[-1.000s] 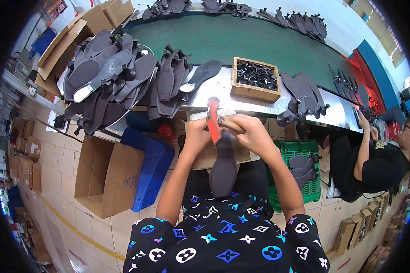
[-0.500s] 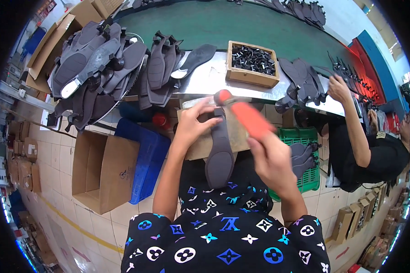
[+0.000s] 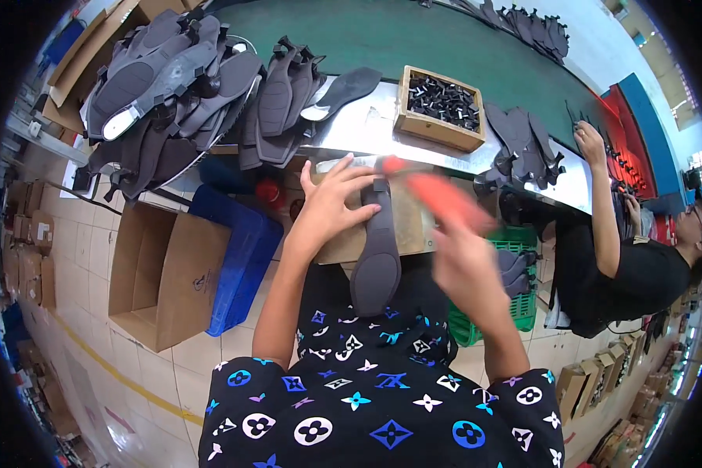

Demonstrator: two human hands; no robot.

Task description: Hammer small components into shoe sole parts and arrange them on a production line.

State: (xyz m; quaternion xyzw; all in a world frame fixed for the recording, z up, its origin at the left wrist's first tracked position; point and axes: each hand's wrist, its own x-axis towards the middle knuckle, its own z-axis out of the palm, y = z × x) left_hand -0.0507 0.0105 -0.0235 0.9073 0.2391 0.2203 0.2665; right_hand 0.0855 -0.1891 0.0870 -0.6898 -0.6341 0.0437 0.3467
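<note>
A dark grey shoe sole (image 3: 377,273) lies lengthwise before me, its wide end toward my body and a small black heel piece at its far end. My left hand (image 3: 331,204) steadies that far end from the left, thumb against the sole's edge and index finger by the heel piece, other fingers spread. My right hand (image 3: 472,269) is closed around the red handle of a hammer (image 3: 443,199), smeared by motion. The hammer's head is over the heel end; whether it touches cannot be made out. Under the sole is a tan work board (image 3: 339,248).
A wooden box (image 3: 441,131) of small black pieces stands on the bench, with piled soles (image 3: 144,86) at left and more soles (image 3: 515,136) at right. Below are a cardboard box (image 3: 175,281), a blue bin (image 3: 246,265) and a green crate (image 3: 526,312). A co-worker (image 3: 616,265) works at right.
The hammer and my right hand have shifted slightly, still blurred. My left hand's fingers have spread wider beside the heel end. The co-worker's raised hand has moved up.
</note>
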